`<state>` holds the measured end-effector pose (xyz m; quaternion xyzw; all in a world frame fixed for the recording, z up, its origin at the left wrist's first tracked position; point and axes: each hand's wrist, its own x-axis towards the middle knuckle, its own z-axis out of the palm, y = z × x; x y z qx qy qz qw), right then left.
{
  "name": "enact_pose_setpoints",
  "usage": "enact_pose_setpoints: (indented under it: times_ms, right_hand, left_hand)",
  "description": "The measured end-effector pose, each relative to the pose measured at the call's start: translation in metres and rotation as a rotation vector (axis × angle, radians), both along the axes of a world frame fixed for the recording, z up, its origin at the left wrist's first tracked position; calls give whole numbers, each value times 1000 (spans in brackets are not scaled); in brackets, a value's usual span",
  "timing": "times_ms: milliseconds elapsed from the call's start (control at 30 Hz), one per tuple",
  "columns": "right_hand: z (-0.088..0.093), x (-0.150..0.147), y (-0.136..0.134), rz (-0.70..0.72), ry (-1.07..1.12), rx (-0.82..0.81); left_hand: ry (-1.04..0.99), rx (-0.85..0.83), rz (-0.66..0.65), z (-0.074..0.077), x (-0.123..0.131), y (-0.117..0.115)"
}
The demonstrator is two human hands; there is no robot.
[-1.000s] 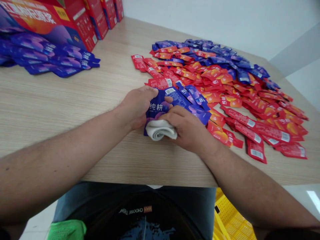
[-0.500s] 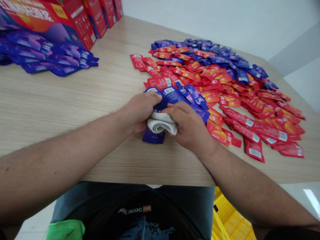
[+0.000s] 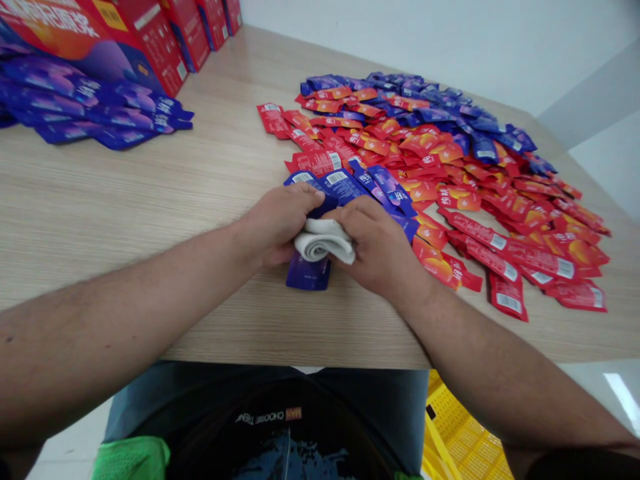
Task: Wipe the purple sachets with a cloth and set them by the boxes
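A blue sachet (image 3: 309,272) is held upright-ended near the table's front, its top pinched by my left hand (image 3: 280,220), fingers closed. My right hand (image 3: 377,243) is closed around a rolled white cloth (image 3: 323,241), which presses against the front of that sachet and covers its middle. Just beyond my hands, more blue sachets (image 3: 343,187) lie with barcodes showing. To their right spreads a pile of red sachets (image 3: 440,160), some overlapping the blue ones.
Blue sachets (image 3: 115,113) are stacked at the left, in front of red boxes (image 3: 150,43). Further blue sachets (image 3: 480,123) lie behind the red pile. Below the table's right front edge is a yellow plastic basket (image 3: 465,433). A wall stands behind the table.
The cloth has shifted slightly over the held sachet, showing more of its lower part. Both hands stay close together in nearly the same place.
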<state>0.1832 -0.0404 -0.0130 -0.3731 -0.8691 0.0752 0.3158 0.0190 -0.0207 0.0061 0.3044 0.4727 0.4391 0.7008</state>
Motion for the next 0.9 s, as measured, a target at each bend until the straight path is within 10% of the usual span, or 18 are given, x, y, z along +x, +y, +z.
enact_pose_setpoints:
  times_ms: [433,900]
  right_hand:
    - [0,-1,-1,-54,15,-1]
    - [1,-9,-14,283,-155,-153]
  left_hand:
    - [22,27,17,-3,-1,2]
    - [-39,22,48,4,-1,2]
